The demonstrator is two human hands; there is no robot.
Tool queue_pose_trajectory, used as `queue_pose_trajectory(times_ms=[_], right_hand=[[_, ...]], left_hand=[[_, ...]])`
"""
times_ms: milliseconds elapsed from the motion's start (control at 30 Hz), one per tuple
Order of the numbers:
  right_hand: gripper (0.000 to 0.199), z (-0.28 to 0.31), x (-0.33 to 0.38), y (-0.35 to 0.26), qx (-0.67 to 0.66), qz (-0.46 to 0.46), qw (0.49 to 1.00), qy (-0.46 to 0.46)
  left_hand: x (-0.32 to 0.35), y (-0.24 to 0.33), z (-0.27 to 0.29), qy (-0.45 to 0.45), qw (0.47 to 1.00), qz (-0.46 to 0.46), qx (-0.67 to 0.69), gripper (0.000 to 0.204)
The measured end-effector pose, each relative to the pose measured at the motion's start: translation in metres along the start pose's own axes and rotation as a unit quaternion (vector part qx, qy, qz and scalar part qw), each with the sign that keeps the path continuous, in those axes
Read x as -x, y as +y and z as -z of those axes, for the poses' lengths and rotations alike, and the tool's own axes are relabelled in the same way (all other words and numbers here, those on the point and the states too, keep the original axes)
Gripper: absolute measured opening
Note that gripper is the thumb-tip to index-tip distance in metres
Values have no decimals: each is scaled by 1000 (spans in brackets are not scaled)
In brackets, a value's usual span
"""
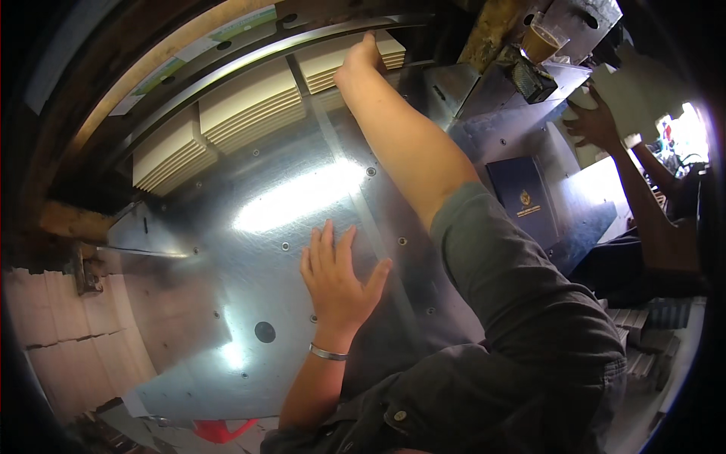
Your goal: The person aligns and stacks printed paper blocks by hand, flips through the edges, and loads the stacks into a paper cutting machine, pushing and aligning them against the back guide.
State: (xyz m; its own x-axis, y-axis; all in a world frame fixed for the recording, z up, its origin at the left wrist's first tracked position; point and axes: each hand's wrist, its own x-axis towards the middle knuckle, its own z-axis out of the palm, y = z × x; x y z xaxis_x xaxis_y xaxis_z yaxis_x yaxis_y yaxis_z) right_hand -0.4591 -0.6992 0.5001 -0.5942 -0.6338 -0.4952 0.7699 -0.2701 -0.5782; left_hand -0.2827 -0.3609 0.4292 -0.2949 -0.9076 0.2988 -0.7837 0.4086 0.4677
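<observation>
My left hand [336,284] lies palm down on the shiny metal table [287,280], its fingers spread and nothing in them. A metal band circles that wrist. Stretched to the far side, my right hand [363,60] is at the paper stack [321,64] furthest right, against its near face. The thumb points away from me; the other fingers are mostly hidden. Beside it stand a middle paper stack [249,106] and a left paper stack [172,147], both with layered near edges. All three sit along a long metal bar [227,69].
A dark blue cover with a gold emblem [522,200] lies right of my arm. Behind it, a glass of brown drink [541,45] stands by a dark mesh box [529,79]. Another person's hand [594,125] is raised at right. Pale paper piles [83,333] lie at left.
</observation>
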Motion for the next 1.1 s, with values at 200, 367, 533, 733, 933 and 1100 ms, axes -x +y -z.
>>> queue_pose_trajectory(times_ms=[200,367,533,733,933,1100], right_hand=[[115,-9,7,-7,-2,-24,999,33],[120,-11,4,3,17,-21,999,35],[123,-6,-19,4,27,-11,999,18],[120,-11,1,3,39,-49,998,7],[123,-21,-43,3,-94,-46,994,-9],[128,-27,0,6,-38,-61,996,55]], left_hand=[[-3,6,2,-8,1000,-2,5,74],[-2,5,5,-7,1000,-2,-8,73],[-4,9,1,-7,1000,-6,0,74],[-3,4,5,-3,1000,3,-1,73],[-5,8,-1,-10,1000,-6,8,74],[-2,3,4,-15,999,-12,27,71]])
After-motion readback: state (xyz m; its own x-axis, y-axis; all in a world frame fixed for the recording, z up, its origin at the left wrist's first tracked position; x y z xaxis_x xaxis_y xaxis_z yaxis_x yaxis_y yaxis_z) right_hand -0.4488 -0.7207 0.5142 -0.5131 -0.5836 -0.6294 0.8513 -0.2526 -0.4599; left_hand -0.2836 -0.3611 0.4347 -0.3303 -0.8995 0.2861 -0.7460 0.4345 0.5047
